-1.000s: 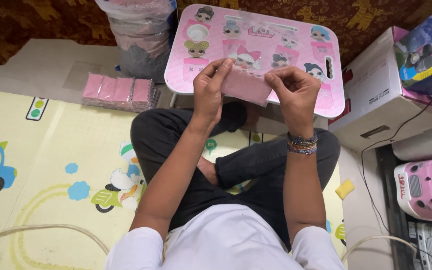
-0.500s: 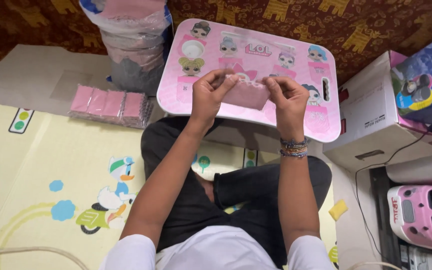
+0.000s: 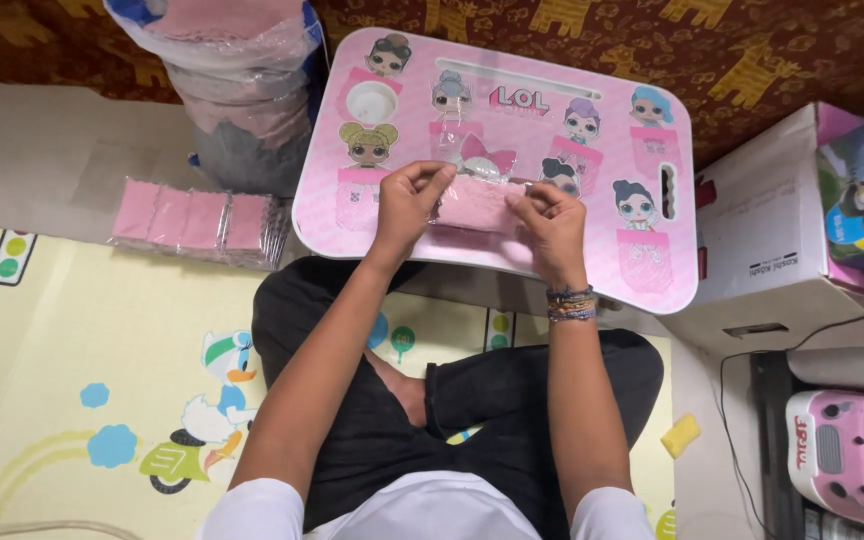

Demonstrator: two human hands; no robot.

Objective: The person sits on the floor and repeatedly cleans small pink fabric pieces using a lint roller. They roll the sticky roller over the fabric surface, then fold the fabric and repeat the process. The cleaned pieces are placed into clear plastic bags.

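Cartoon-printed pink lap table (image 3: 652, 270) stands on a yellow play mat (image 3: 72, 370) beside a dark patterned rug, with a row of pink packets (image 3: 197, 222) at its left. Above crossed legs, left hand (image 3: 407, 205) and right hand (image 3: 552, 225) reach forward, fingertips pinching the ends of a pink folded cloth in clear wrap (image 3: 477, 200) lying on the tabletop.

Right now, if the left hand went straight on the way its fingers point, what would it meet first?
The left hand points right along the pink packet; probably the right hand, holding the other end.
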